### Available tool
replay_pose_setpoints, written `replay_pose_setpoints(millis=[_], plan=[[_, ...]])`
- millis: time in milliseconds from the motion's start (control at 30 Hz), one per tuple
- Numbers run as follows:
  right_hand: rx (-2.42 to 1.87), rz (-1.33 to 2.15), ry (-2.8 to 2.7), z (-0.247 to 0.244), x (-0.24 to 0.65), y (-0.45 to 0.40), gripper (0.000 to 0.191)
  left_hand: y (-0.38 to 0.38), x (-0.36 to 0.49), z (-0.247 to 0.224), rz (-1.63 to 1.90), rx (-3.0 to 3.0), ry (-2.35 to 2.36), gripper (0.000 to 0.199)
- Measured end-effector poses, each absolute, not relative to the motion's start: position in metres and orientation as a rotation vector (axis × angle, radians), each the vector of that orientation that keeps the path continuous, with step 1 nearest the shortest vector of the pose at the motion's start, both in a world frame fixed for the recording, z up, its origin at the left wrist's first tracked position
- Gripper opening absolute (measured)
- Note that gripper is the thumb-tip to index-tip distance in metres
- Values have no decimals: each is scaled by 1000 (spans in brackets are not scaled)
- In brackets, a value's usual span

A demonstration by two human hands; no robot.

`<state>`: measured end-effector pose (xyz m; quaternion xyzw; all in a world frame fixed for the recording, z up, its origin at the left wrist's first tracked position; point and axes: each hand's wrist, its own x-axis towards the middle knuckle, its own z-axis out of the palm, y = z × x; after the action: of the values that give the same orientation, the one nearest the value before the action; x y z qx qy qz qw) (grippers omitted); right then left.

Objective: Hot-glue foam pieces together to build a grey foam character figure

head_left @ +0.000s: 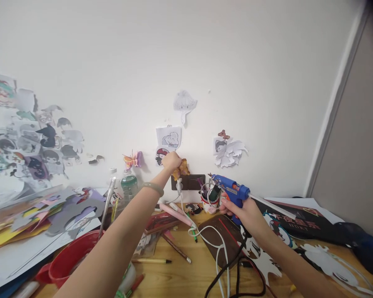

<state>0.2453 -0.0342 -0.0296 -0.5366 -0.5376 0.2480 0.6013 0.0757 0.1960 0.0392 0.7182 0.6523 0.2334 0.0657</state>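
My left hand reaches forward to the wall and is closed against a crumpled brown-yellow piece, just above the dark wall socket. A white plug sits in the socket's left part. In my right hand is a blue glue gun, its nozzle toward the upper left and a long clear glue stick out of its back. A cup of pens stands left of the gun.
Paper drawings hang on the wall. White cables and black cables cross the wooden desk. A red container, a bottle and piled coloured paper are at the left, with paper cutouts at the right.
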Motion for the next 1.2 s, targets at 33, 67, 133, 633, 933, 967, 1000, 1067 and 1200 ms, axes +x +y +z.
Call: replay_pose_setpoints(millis=[33, 67, 133, 633, 933, 967, 1000, 1067, 1200], plan=[[-1240, 603, -1250, -30, 246, -34, 45, 195, 78, 39, 719, 2169, 1985, 28], [-1237, 631, -1253, -30, 247, -34, 44, 193, 80, 39, 739, 2171, 1999, 28], [-1229, 665, -1256, -31, 248, -34, 43, 190, 83, 38, 789, 2177, 2008, 29], [-1262, 733, -1187, -35, 254, -43, 44, 141, 59, 30, 1113, 2229, 1504, 25], [-1329, 830, -1199, -47, 255, -36, 51, 99, 6, -2, 898, 1859, 1128, 21], [-1332, 828, -1194, -48, 251, -35, 51, 92, 4, -6, 875, 1813, 1088, 19], [-1325, 821, -1188, -47, 247, -35, 50, 84, 3, -9, 859, 1772, 1047, 18], [-1295, 805, -1165, -43, 235, -36, 49, 68, 7, -16, 843, 1704, 962, 12], [-1258, 803, -1158, -34, 212, -39, 45, 41, 25, -27, 876, 1603, 794, 5]])
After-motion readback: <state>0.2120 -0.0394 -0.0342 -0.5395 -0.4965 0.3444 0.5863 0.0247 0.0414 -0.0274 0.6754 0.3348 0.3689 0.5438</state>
